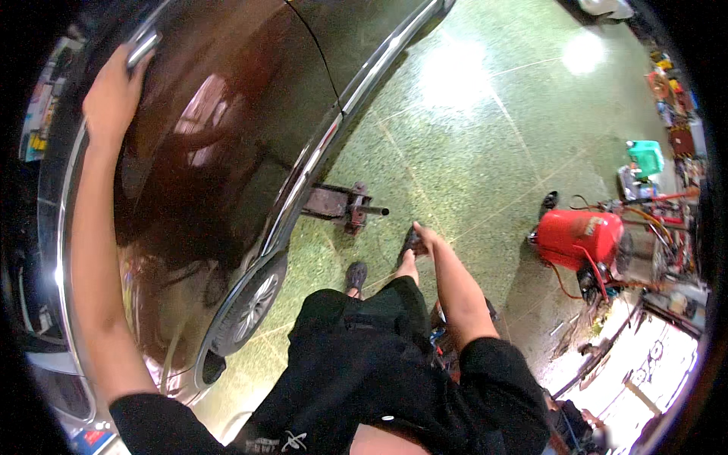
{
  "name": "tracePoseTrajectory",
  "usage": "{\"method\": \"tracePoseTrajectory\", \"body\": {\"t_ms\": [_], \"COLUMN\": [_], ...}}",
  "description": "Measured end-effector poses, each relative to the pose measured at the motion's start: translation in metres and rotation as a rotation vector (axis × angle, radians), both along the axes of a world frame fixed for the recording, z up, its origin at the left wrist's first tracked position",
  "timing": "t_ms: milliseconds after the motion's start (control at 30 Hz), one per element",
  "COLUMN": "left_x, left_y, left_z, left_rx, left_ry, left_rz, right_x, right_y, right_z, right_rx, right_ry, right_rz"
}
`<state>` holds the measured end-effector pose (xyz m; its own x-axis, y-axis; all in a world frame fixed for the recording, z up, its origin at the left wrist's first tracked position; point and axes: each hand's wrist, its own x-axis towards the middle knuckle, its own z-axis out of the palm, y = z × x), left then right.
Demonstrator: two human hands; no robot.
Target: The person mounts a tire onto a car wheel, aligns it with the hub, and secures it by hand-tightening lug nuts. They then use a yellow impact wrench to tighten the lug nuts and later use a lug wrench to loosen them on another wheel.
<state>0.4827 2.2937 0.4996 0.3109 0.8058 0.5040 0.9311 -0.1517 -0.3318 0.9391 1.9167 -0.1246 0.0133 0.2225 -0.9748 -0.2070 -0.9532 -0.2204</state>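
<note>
My left hand (112,95) reaches up along the side of a dark, glossy car (227,144). Its fingers are closed round the chrome door handle (142,49). Low beside my leg hangs my right hand (426,241), with thumb and fingers apart and nothing seen in it. It overlaps one of my dark shoes (408,241) in the picture. The car door appears closed against the body.
A floor jack (334,203) sticks out from under the car's side, near my feet. The rear wheel (254,307) is close to my left leg. On the right stand a red tank (582,236), hoses and a green container (644,158). Speckled green floor (485,182) lies between.
</note>
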Motion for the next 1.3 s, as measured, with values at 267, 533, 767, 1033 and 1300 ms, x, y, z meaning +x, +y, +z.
{"method": "tracePoseTrajectory", "body": {"t_ms": [267,533,767,1033,1300], "left_x": [-0.071,-0.047,-0.055,0.025,0.003], "left_y": [-0.02,0.016,-0.035,-0.03,-0.034], "left_z": [0.015,-0.002,-0.001,-0.062,-0.075], "left_rx": [0.039,-0.066,-0.095,-0.109,-0.025], "left_ry": [0.202,-0.008,0.141,0.018,0.092], "left_rz": [0.068,-0.171,-0.084,-0.196,-0.089], "right_x": [-0.135,-0.212,-0.184,-0.124,-0.043], "right_y": [0.157,0.144,0.198,0.19,0.164], "right_z": [-0.07,-0.206,-0.041,-0.064,-0.073], "right_rx": [-0.471,-0.239,-0.045,-0.102,0.181], "right_ry": [0.588,0.091,-0.27,-0.328,-0.453], "right_rz": [-0.258,0.508,1.23,1.291,1.726]}}
